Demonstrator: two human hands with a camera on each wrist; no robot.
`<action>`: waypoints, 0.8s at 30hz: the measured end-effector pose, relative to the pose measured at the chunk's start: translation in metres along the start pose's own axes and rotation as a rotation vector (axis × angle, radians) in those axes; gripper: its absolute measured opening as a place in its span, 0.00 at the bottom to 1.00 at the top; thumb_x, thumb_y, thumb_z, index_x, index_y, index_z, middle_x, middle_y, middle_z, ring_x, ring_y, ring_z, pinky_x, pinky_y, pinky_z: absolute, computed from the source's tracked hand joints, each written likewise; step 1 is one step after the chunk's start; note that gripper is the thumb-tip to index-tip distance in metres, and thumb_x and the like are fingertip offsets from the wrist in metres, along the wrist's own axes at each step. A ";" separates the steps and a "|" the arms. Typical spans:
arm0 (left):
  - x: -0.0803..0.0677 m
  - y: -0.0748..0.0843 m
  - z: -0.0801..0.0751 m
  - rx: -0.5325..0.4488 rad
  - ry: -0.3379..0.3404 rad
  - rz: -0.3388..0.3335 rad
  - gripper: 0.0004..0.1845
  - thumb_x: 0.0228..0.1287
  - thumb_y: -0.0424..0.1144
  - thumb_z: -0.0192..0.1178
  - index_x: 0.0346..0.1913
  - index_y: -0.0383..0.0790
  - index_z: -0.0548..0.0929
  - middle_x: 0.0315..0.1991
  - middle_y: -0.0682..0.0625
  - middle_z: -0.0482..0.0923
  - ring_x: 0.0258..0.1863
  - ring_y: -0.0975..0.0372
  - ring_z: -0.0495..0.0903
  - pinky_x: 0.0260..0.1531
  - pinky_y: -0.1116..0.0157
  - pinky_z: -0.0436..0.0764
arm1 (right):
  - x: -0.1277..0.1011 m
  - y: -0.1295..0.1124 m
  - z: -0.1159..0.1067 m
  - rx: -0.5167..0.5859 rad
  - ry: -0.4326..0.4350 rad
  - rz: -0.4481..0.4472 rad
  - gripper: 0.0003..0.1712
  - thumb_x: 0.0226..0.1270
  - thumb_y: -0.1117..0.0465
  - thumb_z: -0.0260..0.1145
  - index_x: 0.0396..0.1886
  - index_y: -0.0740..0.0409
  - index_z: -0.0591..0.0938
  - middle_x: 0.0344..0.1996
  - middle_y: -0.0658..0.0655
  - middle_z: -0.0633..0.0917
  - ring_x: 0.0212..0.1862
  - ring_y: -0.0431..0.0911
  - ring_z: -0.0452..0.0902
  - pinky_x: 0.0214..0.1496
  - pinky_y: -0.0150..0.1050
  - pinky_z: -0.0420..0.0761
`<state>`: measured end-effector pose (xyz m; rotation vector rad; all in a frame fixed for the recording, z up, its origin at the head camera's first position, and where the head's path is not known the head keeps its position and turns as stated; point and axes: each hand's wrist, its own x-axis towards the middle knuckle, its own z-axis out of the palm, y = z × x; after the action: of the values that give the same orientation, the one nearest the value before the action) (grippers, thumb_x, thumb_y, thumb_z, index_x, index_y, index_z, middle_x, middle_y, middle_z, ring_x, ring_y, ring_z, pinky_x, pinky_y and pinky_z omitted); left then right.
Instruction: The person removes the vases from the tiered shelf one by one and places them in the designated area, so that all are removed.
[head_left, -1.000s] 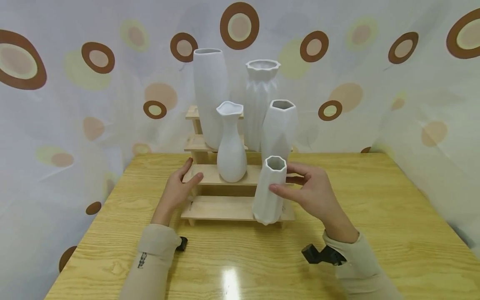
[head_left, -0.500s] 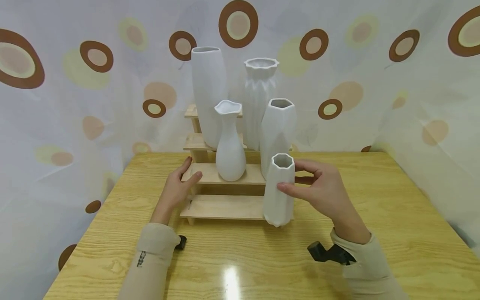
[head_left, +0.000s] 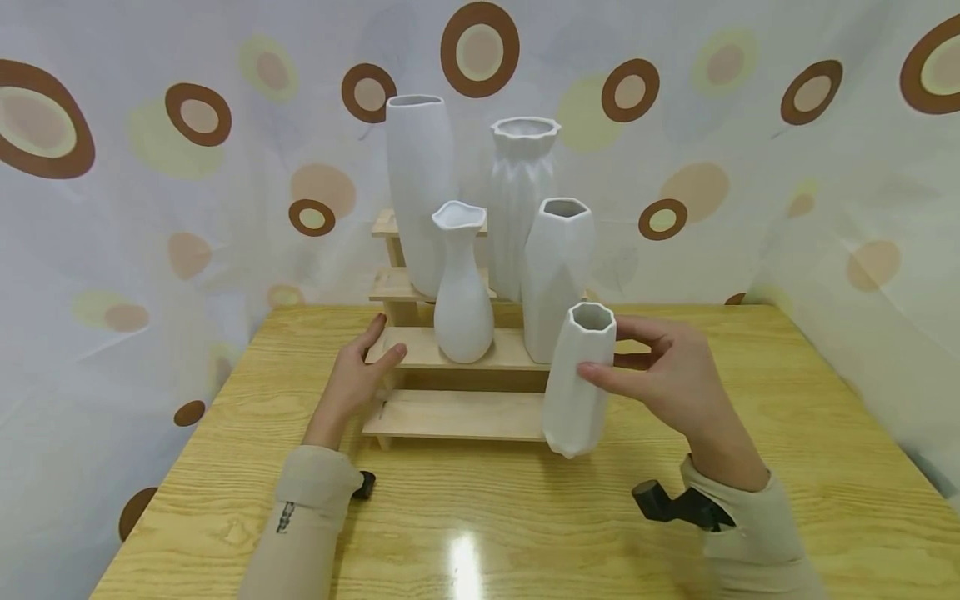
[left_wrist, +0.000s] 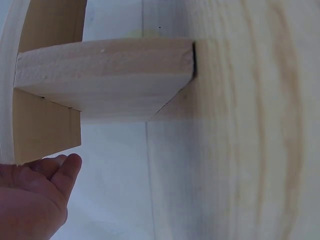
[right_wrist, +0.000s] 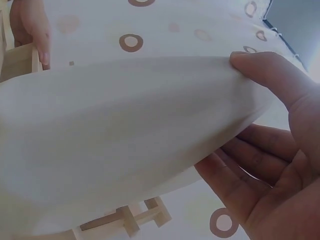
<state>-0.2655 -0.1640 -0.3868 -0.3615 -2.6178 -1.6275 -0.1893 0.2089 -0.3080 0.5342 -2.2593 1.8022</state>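
- Left hand [head_left: 354, 377]: grips the left end of the stand [head_left: 457, 415], at the second step up; thumb flat on top, forefinger reaching to the back edge, clamped on the wood between them.
- Stand: pale wood, stepped, on a glossy, yellow-grained table [head_left: 772, 417].
- Tall vase [head_left: 420, 192]: white, smooth, upright on the third step.
- Slender vase [head_left: 462, 312]: white, with narrow neck, wavy flared lip and round belly; stands on the second step.
- Pleated vase [head_left: 519, 225]: white, zigzag-folded below a scalloped rim; stands on the third step, partly hidden.
- Faceted vase [head_left: 555, 275]: white, angular, with a five-sided mouth; on the second step, at the right.
- Small vase [head_left: 576, 392]: plain white, matt, with scalloped rim around a grey hollow; soft ridges running lengthwise, body widening downward, then drawing in at a lobed foot. Leans, with mouth to the right and foot to the left, in front of the lowest step's right end, covering it. Contact with that step: cannot tell.
- Right hand [head_left: 671, 375]: holds the small vase near the rim, thumb on the front, fingers behind, clamped on it.
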 end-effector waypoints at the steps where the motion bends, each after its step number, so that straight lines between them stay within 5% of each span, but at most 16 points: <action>1: 0.000 0.000 0.000 0.001 0.000 0.000 0.37 0.75 0.43 0.56 0.77 0.32 0.52 0.77 0.44 0.47 0.76 0.52 0.46 0.73 0.53 0.51 | 0.000 0.000 -0.002 0.002 0.000 0.002 0.25 0.50 0.72 0.79 0.51 0.66 0.86 0.41 0.52 0.88 0.36 0.52 0.87 0.39 0.43 0.86; 12: 0.000 -0.001 0.000 -0.002 -0.006 -0.001 0.37 0.75 0.43 0.56 0.77 0.32 0.51 0.78 0.44 0.46 0.76 0.51 0.45 0.73 0.51 0.50 | 0.001 -0.003 -0.017 0.009 0.032 -0.061 0.24 0.49 0.74 0.78 0.50 0.68 0.85 0.41 0.56 0.88 0.39 0.47 0.86 0.41 0.42 0.85; 19: 0.013 -0.034 0.004 -0.002 0.017 0.016 0.40 0.73 0.51 0.57 0.78 0.40 0.51 0.78 0.49 0.47 0.76 0.56 0.45 0.73 0.52 0.50 | 0.002 -0.003 -0.026 0.000 0.059 -0.099 0.22 0.49 0.76 0.77 0.48 0.70 0.86 0.40 0.56 0.88 0.41 0.45 0.85 0.40 0.39 0.85; 24: 0.016 -0.042 0.004 0.004 0.025 0.026 0.41 0.72 0.53 0.58 0.78 0.41 0.52 0.78 0.47 0.47 0.76 0.56 0.46 0.73 0.52 0.51 | 0.001 -0.001 -0.033 0.027 0.094 -0.069 0.22 0.50 0.76 0.77 0.48 0.70 0.85 0.39 0.56 0.88 0.39 0.44 0.85 0.39 0.39 0.85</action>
<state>-0.2898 -0.1755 -0.4225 -0.3716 -2.5872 -1.6075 -0.1924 0.2403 -0.2989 0.5151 -2.1316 1.7877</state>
